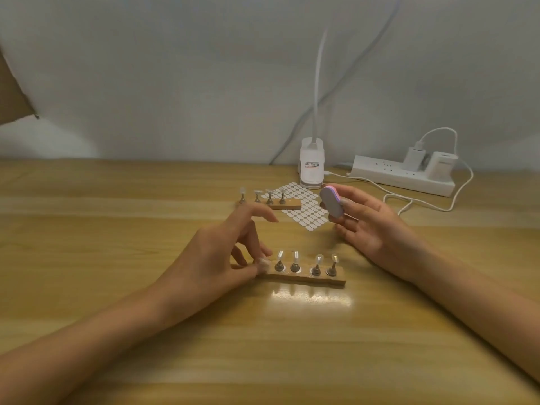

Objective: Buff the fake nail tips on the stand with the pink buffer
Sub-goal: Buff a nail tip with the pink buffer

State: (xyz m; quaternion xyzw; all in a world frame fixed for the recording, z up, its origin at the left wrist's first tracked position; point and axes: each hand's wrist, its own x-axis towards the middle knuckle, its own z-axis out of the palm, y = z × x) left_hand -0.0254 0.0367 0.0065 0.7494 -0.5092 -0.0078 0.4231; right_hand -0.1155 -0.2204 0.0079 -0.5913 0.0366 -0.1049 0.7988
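Observation:
A wooden stand (309, 279) lies near the middle of the table, with several clear fake nail tips (295, 255) upright on metal pegs. My left hand (216, 255) sits at the stand's left end, thumb and a finger pinching the leftmost nail tip there. My right hand (371, 226) hovers above and to the right of the stand, holding the oval pink buffer (331, 204) between thumb and fingers, its grey face turned toward me. The buffer touches no nail tip.
A second wooden stand (285, 204) with nail tips sits farther back. A sheet of white adhesive tabs (306, 209) lies behind it. A white clip lamp (312, 168), a power strip (403, 176) with chargers and cables (423, 204) are at the back right.

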